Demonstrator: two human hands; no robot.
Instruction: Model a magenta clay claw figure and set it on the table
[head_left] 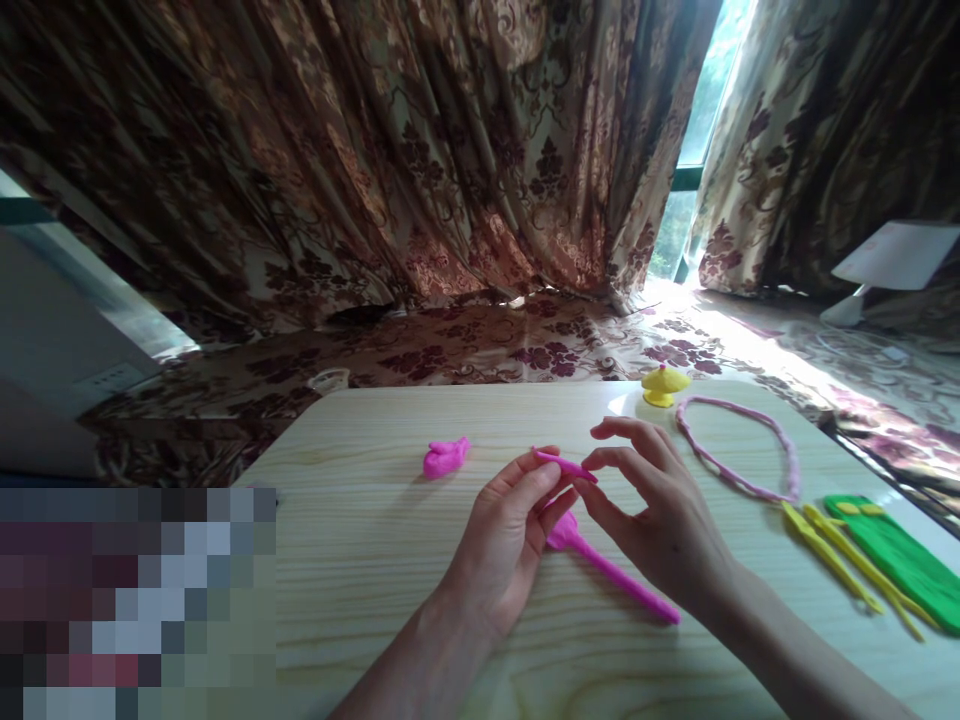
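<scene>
A thin, pointed piece of pink modelling clay (568, 466) is held above the table between the thumb and fingers of my left hand (501, 535). My right hand (660, 510) pinches its right end with thumb and index finger, the other fingers raised. Beneath the hands lies a pink clay spoon shape (624, 580), its round head partly hidden by my left fingers and its handle running toward the lower right. To the left of my hands, a folded lump of pink clay (444, 460) rests by itself on the wood-grain table (360, 570).
On the right are a pale pink twisted clay loop (791, 455), yellow clay sticks (829, 555) and a green clay slab (892, 560) with yellow bits. A yellow clay stand (660, 386) is near the far edge. Patterned curtains (450, 150) and a lamp (892, 255) lie beyond.
</scene>
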